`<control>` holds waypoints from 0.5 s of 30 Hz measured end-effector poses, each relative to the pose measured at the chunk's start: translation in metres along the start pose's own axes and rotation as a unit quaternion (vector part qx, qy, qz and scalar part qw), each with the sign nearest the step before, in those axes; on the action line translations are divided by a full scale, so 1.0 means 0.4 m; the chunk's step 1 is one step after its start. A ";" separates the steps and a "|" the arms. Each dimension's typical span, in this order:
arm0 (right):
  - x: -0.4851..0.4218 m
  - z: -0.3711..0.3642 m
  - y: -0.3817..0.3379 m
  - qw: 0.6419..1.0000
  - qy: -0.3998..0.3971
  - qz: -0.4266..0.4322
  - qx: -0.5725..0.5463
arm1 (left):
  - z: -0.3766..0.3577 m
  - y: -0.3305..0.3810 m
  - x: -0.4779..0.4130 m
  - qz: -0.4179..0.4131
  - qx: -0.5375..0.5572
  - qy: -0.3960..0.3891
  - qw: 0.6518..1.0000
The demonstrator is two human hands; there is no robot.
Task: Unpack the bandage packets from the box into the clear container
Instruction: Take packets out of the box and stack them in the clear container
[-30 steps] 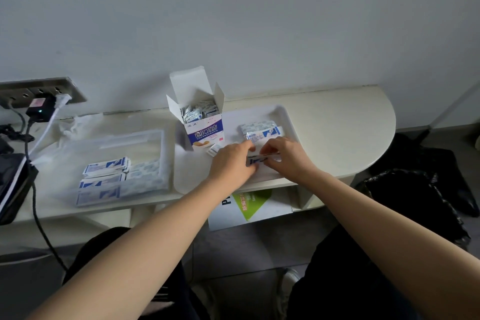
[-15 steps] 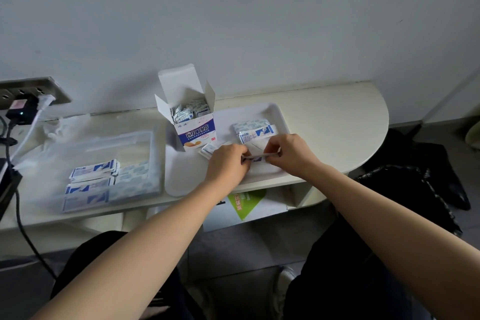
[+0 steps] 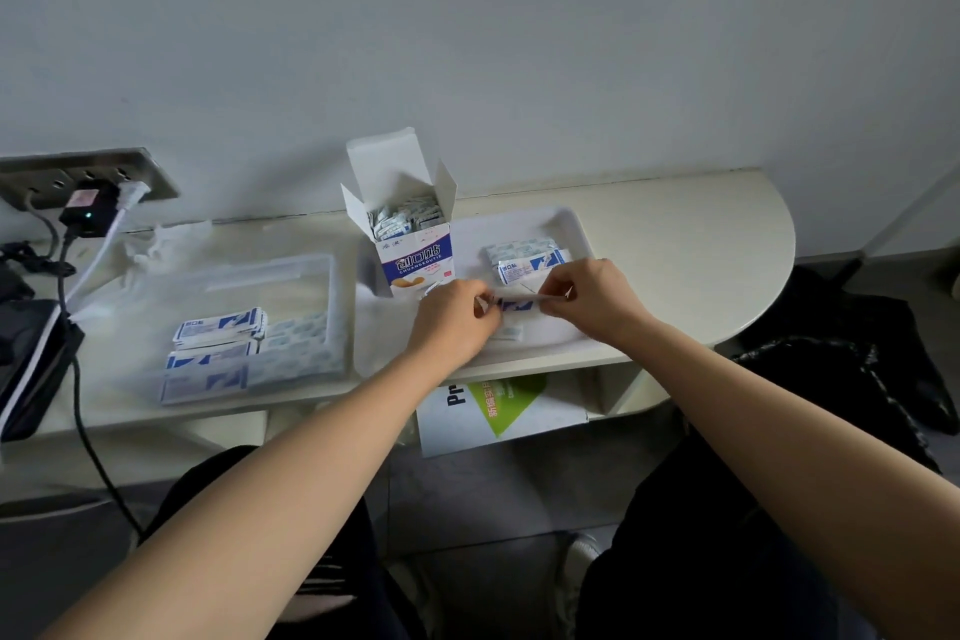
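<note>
— Where are the hands?

— Both over the white tray (image 3: 574,224) at the middle of the shelf (image 3: 701,244). The left hand (image 3: 452,322) and right hand (image 3: 592,299) each pinch one end of a small blue-and-white bandage packet (image 3: 517,304), held between them just above the tray.

— And the box?

— The bandage box (image 3: 415,260) stands upright at the tray's far left corner, flaps open, packets showing inside. A short stack of packets (image 3: 527,260) lies on the tray just beyond the right hand.

— The clear container?

— The clear container (image 3: 291,270) sits to the left on the shelf, well apart from the hands. Packets in the container (image 3: 218,327) lie along its near side, in stacks.
</note>
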State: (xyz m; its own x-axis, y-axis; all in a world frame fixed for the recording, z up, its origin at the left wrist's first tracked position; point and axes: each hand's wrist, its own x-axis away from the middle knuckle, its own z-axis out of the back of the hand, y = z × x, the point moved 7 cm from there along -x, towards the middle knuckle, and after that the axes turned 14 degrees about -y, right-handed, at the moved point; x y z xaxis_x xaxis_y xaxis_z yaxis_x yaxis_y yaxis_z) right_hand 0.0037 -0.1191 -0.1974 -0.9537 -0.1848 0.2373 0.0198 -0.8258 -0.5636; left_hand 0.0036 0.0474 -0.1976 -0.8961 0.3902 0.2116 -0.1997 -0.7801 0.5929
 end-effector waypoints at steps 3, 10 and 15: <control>-0.005 0.038 0.016 1.000 0.010 -0.010 0.016 | 0.030 0.006 -0.019 0.009 0.041 0.040 0.998; -0.002 0.064 0.027 0.999 -0.010 0.012 0.048 | 0.015 0.016 -0.100 0.061 -0.062 0.042 0.995; -0.017 0.055 0.041 0.998 -0.003 0.027 0.054 | 0.005 0.000 -0.130 0.095 -0.046 0.053 0.993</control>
State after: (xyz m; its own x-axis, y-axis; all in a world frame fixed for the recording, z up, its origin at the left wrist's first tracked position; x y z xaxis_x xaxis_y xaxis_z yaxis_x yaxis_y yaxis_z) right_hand 0.0172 -0.1432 -0.1907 -0.9487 -0.2337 0.2132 0.1039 -0.8667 -0.4879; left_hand 0.0513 0.0282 -0.2070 -0.9566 0.1817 0.2280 -0.0535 -0.8781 0.4754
